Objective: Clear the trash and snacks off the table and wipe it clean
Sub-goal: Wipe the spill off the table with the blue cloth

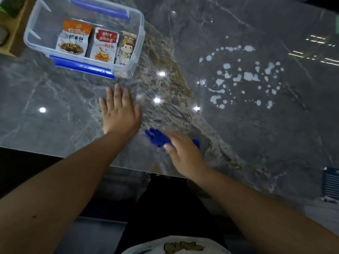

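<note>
Motion blur smeared your right hand [180, 153] pretty badly, so its fingers were hard to count. It was curled over a blue cloth [158, 137], with only two bits of the cloth poking out: a crumpled wad past your fingertips and a small corner on the far side of the hand. The rest of the cloth was hidden under your palm, and whether you had it pinched or were just pressing it down on the table [256, 134], I couldn't tell.

Your left hand [120, 110] was way easier to read: fingers spread out flat, palm down on the grey marble-look top, holding nothing. It sat just beside the right hand, not touching it.

Just beyond your left fingertips was a clear storage box [34, 28] with blue clips, its far corner cut off by the frame edge. Inside stood three snack packets [104, 45] side by side, the print too small to read properly. Something wooden beyond the box was mostly out of frame.

Well off to the outer side of your right hand and further up the table, white spilled splotches [247, 76] were scattered across the surface, apart from both hands and the cloth. Ceiling light glare dotted the top between your hands and the spill.
</note>
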The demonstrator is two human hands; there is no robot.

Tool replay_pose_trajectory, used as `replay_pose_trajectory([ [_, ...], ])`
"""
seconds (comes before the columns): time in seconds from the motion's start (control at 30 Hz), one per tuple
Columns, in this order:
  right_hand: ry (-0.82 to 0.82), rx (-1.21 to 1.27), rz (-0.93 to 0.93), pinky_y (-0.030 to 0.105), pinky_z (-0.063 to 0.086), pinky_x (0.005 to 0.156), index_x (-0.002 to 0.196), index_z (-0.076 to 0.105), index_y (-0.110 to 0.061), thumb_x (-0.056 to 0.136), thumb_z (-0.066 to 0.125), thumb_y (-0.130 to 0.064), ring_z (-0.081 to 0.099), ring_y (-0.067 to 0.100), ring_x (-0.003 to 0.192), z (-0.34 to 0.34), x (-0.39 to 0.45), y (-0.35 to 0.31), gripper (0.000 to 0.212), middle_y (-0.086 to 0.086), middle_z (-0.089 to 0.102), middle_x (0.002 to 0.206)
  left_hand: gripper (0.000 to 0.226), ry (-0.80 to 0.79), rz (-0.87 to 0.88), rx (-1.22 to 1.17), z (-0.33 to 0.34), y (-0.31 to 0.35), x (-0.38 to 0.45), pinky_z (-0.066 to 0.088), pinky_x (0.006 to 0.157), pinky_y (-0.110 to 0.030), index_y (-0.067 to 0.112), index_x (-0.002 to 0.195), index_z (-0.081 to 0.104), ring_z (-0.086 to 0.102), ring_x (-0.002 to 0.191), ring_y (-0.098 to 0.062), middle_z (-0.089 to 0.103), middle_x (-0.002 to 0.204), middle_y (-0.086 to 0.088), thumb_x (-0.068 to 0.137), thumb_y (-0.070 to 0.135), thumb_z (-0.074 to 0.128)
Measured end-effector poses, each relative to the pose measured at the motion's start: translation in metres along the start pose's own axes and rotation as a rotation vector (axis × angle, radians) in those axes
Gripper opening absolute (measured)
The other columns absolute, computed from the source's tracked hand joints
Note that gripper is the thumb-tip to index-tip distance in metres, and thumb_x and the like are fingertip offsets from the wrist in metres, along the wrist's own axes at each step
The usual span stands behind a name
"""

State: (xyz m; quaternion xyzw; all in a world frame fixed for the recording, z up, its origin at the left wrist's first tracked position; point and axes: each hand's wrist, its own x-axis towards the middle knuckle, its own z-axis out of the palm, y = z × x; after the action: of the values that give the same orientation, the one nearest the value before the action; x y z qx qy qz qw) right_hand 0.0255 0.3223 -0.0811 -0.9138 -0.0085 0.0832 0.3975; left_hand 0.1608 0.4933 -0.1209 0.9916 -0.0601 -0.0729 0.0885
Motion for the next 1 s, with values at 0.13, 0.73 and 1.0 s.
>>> replay_pose_trajectory([
  [0.13, 0.076, 0.458, 0.370, 0.014, 0.040, 0.065, 0.087, 0.060, -0.039, 0.097, 0.045, -0.030, 0.057, -0.011, 0.071, -0.038, 0.020, 0.003, 0.020, -0.019, 0.064, 0.078, 0.066, 0.002, 0.094, -0.004, -0.002, 0.017, 0.004, -0.002, 0.117, -0.051, 0.009, 0.148, 0.026, 0.005, 0.147, -0.032, 0.015, 0.159, -0.016, 0.095, 0.048, 0.028],
  [0.73, 0.467, 0.059, 0.267, 0.026, 0.039, 0.070, 0.097, 0.059, -0.008, 0.095, 0.038, -0.034, 0.050, 0.012, 0.077, -0.227, 0.254, 0.114, 0.033, 0.006, 0.057, 0.088, 0.063, 0.009, 0.119, 0.026, 0.003, 0.039, 0.012, 0.009, 0.118, -0.051, 0.011, 0.146, 0.032, 0.013, 0.147, -0.027, 0.027, 0.157, -0.012, 0.095, 0.047, 0.029],
  [1.0, 0.119, -0.637, -0.026, 0.047, 0.028, 0.109, 0.138, 0.042, -0.010, 0.097, 0.036, -0.040, 0.038, 0.039, 0.129, -0.205, 0.318, 0.152, 0.052, 0.017, 0.042, 0.144, 0.061, 0.040, 0.120, 0.052, 0.007, 0.038, 0.013, 0.009, 0.118, -0.051, 0.011, 0.144, 0.035, 0.014, 0.147, -0.028, 0.030, 0.155, -0.012, 0.093, 0.045, 0.034],
])
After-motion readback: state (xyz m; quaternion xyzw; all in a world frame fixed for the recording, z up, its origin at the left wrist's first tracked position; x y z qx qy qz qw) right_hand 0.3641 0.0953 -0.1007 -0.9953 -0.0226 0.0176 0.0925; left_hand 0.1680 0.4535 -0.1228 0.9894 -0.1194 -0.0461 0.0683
